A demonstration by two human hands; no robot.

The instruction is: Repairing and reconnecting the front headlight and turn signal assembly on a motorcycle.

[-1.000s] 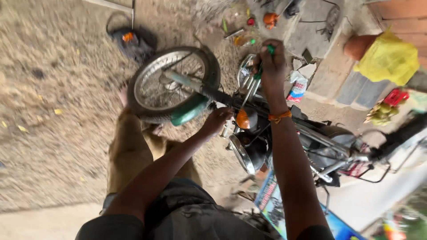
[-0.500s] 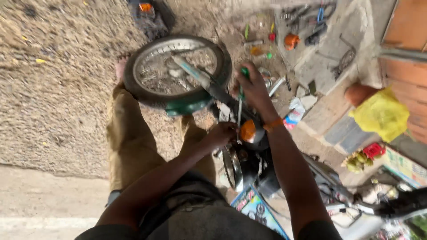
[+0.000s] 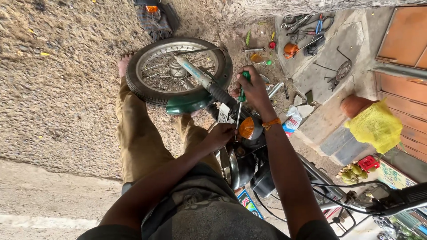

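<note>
My left hand (image 3: pixel 221 133) is down low, close to my body, with its fingers curled and pinched on a small part at the front of the motorbike (image 3: pixel 249 164), right next to the round orange light (image 3: pixel 247 128). I cannot tell what that small part is. The orange light is smooth and shiny, like hard plastic. My right hand (image 3: pixel 254 87) is a bit farther out, closed tight around the green handle of a screwdriver (image 3: pixel 241 100). Its thin metal rod points down toward my left hand and the orange light. The headlamp shell below the light is black and glossy, with a bright metal ring. Next comes the green mudguard (image 3: pixel 189 103), curved and smooth, hugging the front wheel (image 3: pixel 178 71). The wheel has a bumpy black rubber tyre, a shiny rim and thin wire spokes. My legs in brown trousers (image 3: pixel 135 133) stand on both sides of the wheel, so there is little room there. To the left, the sandy ground (image 3: pixel 58 89) is rough and grainy, with lots of open room. Farther out on the right, tools (image 3: pixel 307 26) lie spread on a flat grey slab, with an orange round thing (image 3: pixel 290 50) among them. A crinkly yellow bag (image 3: pixel 376 126) sits near the brown door (image 3: pixel 407 58).
</note>
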